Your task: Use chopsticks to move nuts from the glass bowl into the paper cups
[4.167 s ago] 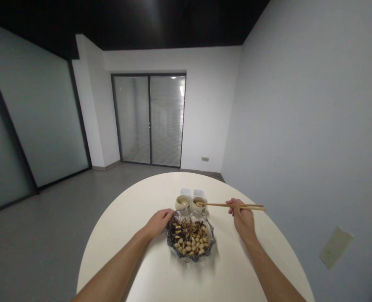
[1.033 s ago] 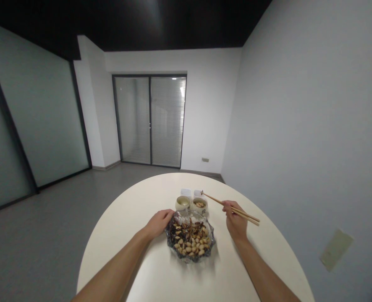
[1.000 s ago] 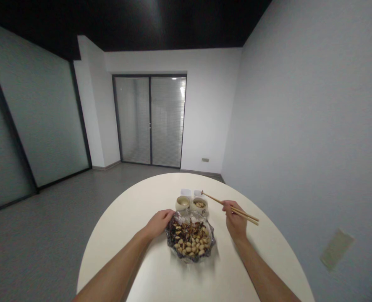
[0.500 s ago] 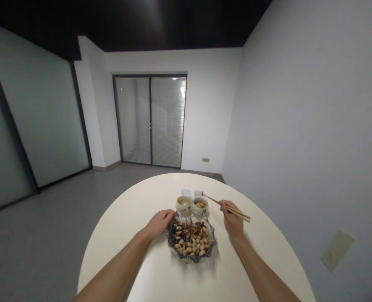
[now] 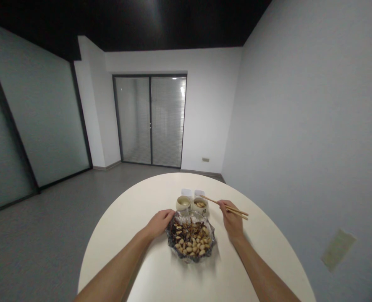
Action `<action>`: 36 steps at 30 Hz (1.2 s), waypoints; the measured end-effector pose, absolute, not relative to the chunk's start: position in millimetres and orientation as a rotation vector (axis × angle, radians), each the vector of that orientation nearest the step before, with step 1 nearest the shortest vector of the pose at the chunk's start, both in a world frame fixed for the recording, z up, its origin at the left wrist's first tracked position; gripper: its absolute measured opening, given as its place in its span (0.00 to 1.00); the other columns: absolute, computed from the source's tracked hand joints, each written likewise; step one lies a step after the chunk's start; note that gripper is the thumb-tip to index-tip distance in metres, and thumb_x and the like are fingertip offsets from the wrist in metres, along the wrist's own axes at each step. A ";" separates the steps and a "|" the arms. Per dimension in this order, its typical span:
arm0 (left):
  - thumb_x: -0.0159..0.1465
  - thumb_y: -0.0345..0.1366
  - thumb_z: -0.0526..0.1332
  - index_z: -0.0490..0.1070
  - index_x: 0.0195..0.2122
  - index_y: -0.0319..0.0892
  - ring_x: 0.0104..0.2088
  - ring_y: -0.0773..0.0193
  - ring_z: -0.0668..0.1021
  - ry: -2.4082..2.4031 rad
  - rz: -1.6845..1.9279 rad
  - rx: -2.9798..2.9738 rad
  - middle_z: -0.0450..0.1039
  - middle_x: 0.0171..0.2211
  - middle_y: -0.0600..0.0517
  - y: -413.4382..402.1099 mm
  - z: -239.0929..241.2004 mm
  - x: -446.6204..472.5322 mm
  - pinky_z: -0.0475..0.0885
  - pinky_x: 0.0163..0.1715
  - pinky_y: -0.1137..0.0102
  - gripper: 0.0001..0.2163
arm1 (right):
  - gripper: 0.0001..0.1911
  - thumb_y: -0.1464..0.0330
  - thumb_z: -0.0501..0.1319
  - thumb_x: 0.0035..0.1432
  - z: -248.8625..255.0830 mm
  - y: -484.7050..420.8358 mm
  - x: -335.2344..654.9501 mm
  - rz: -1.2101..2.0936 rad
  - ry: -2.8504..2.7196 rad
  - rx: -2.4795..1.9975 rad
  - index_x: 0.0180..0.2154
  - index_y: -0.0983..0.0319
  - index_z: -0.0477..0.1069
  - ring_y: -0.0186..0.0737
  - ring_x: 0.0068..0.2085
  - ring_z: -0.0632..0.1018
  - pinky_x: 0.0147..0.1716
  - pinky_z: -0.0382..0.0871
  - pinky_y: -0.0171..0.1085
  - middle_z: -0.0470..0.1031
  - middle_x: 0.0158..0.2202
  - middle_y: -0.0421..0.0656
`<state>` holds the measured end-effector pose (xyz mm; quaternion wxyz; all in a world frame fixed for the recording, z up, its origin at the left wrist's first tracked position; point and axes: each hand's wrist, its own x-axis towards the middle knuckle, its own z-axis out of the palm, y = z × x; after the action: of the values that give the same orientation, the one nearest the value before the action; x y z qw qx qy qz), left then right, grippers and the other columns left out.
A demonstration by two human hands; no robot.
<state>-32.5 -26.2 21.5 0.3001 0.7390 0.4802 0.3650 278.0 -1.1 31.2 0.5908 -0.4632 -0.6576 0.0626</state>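
Low in the frame's centre, the right hand grips a pair of chopsticks, their tips reaching up-left over the right small cup. The left hand rests curled against the left rim of the glass bowl of nuts, just below both cups.

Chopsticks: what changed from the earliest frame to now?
The right hand drew in toward the glass dish. The chopsticks, earlier level with tips over the right cup, lifted clear and now slant, tips up beside that cup. The grip never released. Unchanged: left hand on the dish rim, left cup, two white containers, table.
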 end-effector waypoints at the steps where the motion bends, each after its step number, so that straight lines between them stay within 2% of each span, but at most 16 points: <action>1: 0.67 0.54 0.47 0.78 0.37 0.41 0.39 0.56 0.77 1.276 0.965 1.959 0.80 0.37 0.49 -26.3 21.5 -32.7 0.69 0.43 0.68 0.25 | 0.18 0.54 0.55 0.65 31.5 -1.2 277.9 0.144 -1.533 -1.076 0.35 0.60 0.75 0.44 0.37 0.75 0.40 0.68 0.42 0.76 0.34 0.44; 11: 0.68 0.52 0.47 0.78 0.37 0.42 0.40 0.57 0.77 1.276 0.958 1.994 0.80 0.37 0.49 -24.7 21.3 -35.1 0.69 0.43 0.68 0.24 | 0.18 0.54 0.56 0.64 43.5 -9.7 275.4 0.146 -1.501 -1.031 0.34 0.59 0.75 0.44 0.35 0.74 0.37 0.68 0.41 0.75 0.32 0.43; 22: 0.68 0.52 0.46 0.78 0.37 0.41 0.39 0.56 0.77 1.266 0.962 1.994 0.80 0.37 0.49 -27.1 25.8 -35.5 0.69 0.43 0.68 0.25 | 0.22 0.53 0.54 0.65 64.9 -44.4 259.6 0.301 -1.535 -0.983 0.28 0.60 0.74 0.38 0.25 0.69 0.24 0.63 0.35 0.70 0.22 0.41; 28: 0.68 0.52 0.46 0.78 0.38 0.41 0.40 0.57 0.77 1.268 0.960 1.991 0.80 0.38 0.49 -27.1 26.6 -33.3 0.69 0.44 0.68 0.25 | 0.24 0.51 0.53 0.64 60.8 -44.3 252.9 0.402 -1.691 -0.973 0.26 0.60 0.73 0.39 0.25 0.70 0.24 0.64 0.35 0.69 0.21 0.40; 36: 0.68 0.53 0.46 0.78 0.39 0.41 0.40 0.57 0.77 1.270 0.965 1.974 0.80 0.38 0.49 -25.4 24.0 -32.2 0.69 0.44 0.67 0.25 | 0.22 0.53 0.54 0.65 54.1 -44.3 249.6 0.474 -1.792 -0.994 0.28 0.60 0.73 0.39 0.25 0.71 0.25 0.64 0.34 0.69 0.21 0.39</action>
<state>-32.2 -25.4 24.0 0.2974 0.7425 0.4778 0.3631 249.6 -44.3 54.1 0.4962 -0.4105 -0.7396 0.1957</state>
